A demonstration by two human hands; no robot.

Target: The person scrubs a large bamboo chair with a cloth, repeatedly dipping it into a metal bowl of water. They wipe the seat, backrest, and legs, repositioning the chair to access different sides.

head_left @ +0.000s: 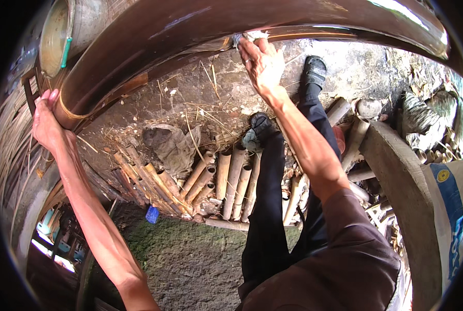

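Note:
A long, glossy dark brown piece (200, 31), rounded like a wide tube or trough, stretches across the top of the view and looks bent by the lens. At its left end, my left hand (50, 122) grips the lighter rim with the fingers at the edge. My right hand (262, 62) is closed around a whitish cloth (255, 35), pressed to the near lower edge of the piece around its middle. Part of the cloth is hidden by the fingers.
Cut bamboo tubes (223, 176) lie below, beside a crumpled grey-brown cloth (172, 147). A pale bucket-like container (55, 39) stands upper left. On the right are a curved concrete edge (402, 176) and a printed sack (454, 202). My sandalled foot (314, 70) is stretched forward.

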